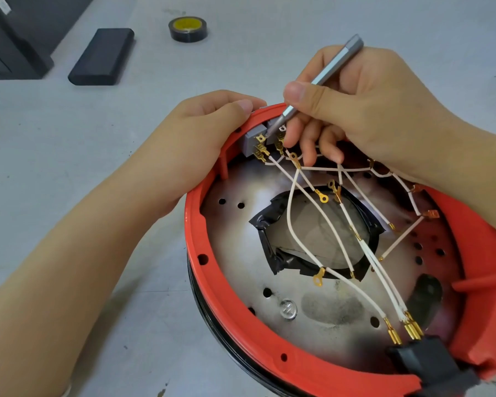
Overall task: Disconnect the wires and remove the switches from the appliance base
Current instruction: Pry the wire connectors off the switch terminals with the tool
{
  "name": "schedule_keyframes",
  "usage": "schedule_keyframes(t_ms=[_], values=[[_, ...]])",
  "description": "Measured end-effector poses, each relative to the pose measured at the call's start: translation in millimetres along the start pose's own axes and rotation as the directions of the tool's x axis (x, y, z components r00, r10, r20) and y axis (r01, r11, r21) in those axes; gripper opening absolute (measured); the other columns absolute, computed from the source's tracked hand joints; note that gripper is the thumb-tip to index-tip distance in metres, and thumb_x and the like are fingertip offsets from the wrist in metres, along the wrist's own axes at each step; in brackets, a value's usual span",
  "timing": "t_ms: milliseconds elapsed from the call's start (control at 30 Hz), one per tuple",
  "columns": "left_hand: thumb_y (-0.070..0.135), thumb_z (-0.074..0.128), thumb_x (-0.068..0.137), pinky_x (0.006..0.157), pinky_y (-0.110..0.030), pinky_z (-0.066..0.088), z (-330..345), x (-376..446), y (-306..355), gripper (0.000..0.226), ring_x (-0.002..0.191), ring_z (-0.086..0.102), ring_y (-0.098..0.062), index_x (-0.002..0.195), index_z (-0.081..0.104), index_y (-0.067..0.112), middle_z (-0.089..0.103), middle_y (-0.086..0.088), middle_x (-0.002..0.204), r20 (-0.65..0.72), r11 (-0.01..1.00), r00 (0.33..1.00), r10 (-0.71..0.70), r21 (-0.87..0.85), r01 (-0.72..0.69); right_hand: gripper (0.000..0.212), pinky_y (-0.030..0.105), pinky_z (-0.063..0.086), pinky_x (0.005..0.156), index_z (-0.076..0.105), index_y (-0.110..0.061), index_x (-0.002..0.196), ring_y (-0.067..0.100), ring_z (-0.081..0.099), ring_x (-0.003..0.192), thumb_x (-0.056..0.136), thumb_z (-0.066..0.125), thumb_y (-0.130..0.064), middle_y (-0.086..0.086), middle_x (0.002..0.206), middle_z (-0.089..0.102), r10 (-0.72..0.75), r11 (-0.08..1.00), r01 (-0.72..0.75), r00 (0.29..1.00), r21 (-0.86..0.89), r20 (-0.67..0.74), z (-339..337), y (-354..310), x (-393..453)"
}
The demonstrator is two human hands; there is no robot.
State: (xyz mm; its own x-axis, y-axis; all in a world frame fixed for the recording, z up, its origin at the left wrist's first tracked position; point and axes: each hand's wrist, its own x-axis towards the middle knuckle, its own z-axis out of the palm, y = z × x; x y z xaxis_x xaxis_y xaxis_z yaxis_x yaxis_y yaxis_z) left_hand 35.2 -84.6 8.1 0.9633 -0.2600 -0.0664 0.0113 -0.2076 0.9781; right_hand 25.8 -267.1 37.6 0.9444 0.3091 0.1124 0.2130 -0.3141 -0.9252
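Your right fingers hide part of the second switch (272,133), and the tip of the screwdriver (324,81) goes down between the two switches, so you cannot see what it touches there. The base (196,224) is cut off at the right and bottom edges, and the black plug block (421,359) is only partly in view.

The screwdriver is tilted: its long axis runs from upper right to lower left, with the tip pointing down at the switches on the far left rim. Your right hand (364,107) grips it like a pen, thumb on top. Your left hand (201,133) grasps the red rim just beside the first switch (252,138), thumb on the edge.

The base lies open side up on the table (69,156). Inside it are a metal plate (312,305) with holes, black tape around a middle opening, and white wires (295,224) with gold terminals; some terminals are on the switches, others lie loose. Far on the table are a tape roll (187,28) and a black box (101,56).
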Motion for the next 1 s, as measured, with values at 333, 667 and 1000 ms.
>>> schedule_keyframes(t_ms=[333, 667, 1000], values=[[0.021, 0.047, 0.099, 0.085, -0.028, 0.055, -1.0, 0.6, -0.3, 0.025, 0.091, 0.070, -0.016, 0.102, 0.071, 0.020, 0.075, -0.001, 0.094, 0.007, 1.000, 1.000, 0.000, -0.025, 0.000, 0.021, 0.020, 0.031, 0.032, 0.046, -0.010, 0.079, 0.022, 0.053, 0.042, 0.099, 0.048, -0.016, 0.005, 0.059, 0.064, 0.019, 0.999, -0.017, 0.999, -0.041, 0.040, -0.9, -1.3, 4.7], [0.020, 0.046, 0.099, 0.082, -0.025, 0.055, -0.9, 0.2, -1.8, 0.024, 0.088, 0.070, -0.013, 0.101, 0.070, 0.021, 0.075, 0.001, 0.092, 0.018, 0.998, 1.000, -0.004, -0.064, 0.005, 0.024, 0.020, 0.030, 0.034, 0.046, -0.010, 0.078, 0.025, 0.053, 0.047, 0.101, 0.045, -0.018, 0.008, 0.058, 0.060, 0.057, 0.998, -0.060, 0.996, 0.036, 0.063, -0.4, -0.8, 4.4], [0.020, 0.047, 0.099, 0.079, -0.020, 0.055, 0.4, 0.7, -1.4, 0.024, 0.086, 0.070, -0.010, 0.102, 0.070, 0.021, 0.075, 0.003, 0.091, -0.002, 0.999, 1.000, 0.000, -0.041, 0.000, 0.018, 0.021, 0.035, 0.037, 0.045, -0.016, 0.082, 0.025, 0.059, 0.048, 0.099, 0.048, -0.016, 0.012, 0.065, 0.065, -0.001, 0.999, 0.001, 1.000, -0.033, 0.006, 2.9, 2.3, 0.5]])
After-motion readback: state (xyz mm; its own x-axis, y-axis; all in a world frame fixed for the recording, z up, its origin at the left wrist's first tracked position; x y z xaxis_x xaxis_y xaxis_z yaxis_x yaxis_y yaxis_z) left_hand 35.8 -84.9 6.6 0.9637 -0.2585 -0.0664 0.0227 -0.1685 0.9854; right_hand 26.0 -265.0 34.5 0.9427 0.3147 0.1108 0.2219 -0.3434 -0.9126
